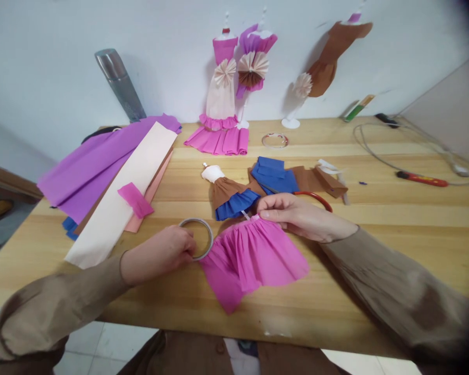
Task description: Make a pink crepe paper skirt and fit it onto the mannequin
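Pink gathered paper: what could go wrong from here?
1. The right hand pinches the pink gathered paper at one spot on its top edge; gathers away from that grip could slip or loosen.
2. The tape roll in the left hand sits right by the paper's left side, so it might catch or crease it.
3. A red-handled tool lies just behind the right hand and could get knocked.

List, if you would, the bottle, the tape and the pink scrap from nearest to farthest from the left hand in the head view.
1. Tape: held in the left hand.
2. Pink scrap: ahead and slightly left, lying partly on the pale strip.
3. Bottle: farthest, back left, near the wall.
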